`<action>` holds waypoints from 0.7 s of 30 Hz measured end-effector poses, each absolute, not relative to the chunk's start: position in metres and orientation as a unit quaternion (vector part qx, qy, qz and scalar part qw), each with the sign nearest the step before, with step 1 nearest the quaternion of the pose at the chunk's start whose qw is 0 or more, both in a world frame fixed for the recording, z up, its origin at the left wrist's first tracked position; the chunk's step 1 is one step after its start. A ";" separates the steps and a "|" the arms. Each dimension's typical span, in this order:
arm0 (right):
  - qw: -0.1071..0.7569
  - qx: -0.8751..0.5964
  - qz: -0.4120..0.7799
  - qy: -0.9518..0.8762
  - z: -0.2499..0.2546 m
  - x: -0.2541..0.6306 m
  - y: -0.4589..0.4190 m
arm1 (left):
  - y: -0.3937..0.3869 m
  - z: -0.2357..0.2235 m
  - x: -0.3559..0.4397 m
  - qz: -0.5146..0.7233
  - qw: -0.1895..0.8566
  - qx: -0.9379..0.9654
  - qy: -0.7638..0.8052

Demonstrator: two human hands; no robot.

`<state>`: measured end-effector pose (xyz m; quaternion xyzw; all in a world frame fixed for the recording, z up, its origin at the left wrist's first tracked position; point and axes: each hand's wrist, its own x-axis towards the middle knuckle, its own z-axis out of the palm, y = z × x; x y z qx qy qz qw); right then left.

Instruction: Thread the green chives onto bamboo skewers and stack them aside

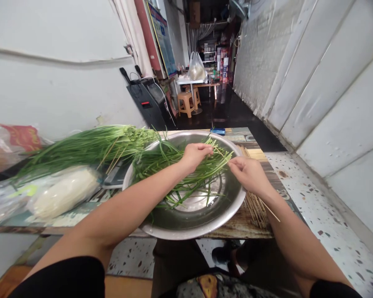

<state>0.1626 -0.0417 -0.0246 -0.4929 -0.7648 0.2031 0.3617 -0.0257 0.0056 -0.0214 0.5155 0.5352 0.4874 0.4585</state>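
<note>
Long green garlic chives lie loose in a wide steel basin, their pale stalk ends pointing to the right. Over the basin, my left hand is closed in a pinch at the stalk ends. Opposite it, by the right rim, my right hand pinches the tips of a few stalks between thumb and fingers. A thin bamboo skewer shows by my right wrist; whether my palm holds it is hidden. More bamboo skewers lie in a bundle right of the basin.
A large chive bunch lies left of the basin, with a bagged white item before it. A blue object sits behind the basin. Further back are a black speaker-like box, stools and a small table. A wall runs along the right.
</note>
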 end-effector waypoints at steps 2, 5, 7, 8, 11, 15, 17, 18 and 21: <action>0.361 -0.492 0.196 -0.767 -0.024 0.163 -0.042 | 0.008 -0.022 -0.025 0.496 0.456 0.512 0.533; 0.362 -0.488 0.188 -0.772 -0.025 0.163 -0.042 | 0.010 -0.023 -0.027 0.505 0.450 0.501 0.541; 0.363 -0.485 0.188 -0.773 -0.026 0.164 -0.042 | 0.011 -0.023 -0.028 0.509 0.446 0.497 0.543; 0.364 -0.483 0.188 -0.774 -0.026 0.164 -0.041 | 0.011 -0.023 -0.029 0.508 0.447 0.499 0.542; 0.362 -0.481 0.190 -0.775 -0.026 0.164 -0.041 | 0.011 -0.023 -0.029 0.504 0.446 0.507 0.537; 0.360 -0.480 0.192 -0.777 -0.026 0.164 -0.041 | 0.011 -0.022 -0.028 0.496 0.442 0.513 0.543; 0.359 -0.480 0.191 -0.777 -0.027 0.164 -0.041 | 0.011 -0.023 -0.028 0.495 0.440 0.512 0.547; 0.358 -0.480 0.191 -0.778 -0.027 0.164 -0.041 | 0.011 -0.023 -0.027 0.495 0.439 0.512 0.548; 0.360 -0.478 0.190 -0.779 -0.027 0.164 -0.040 | 0.012 -0.025 -0.027 0.496 0.436 0.514 0.547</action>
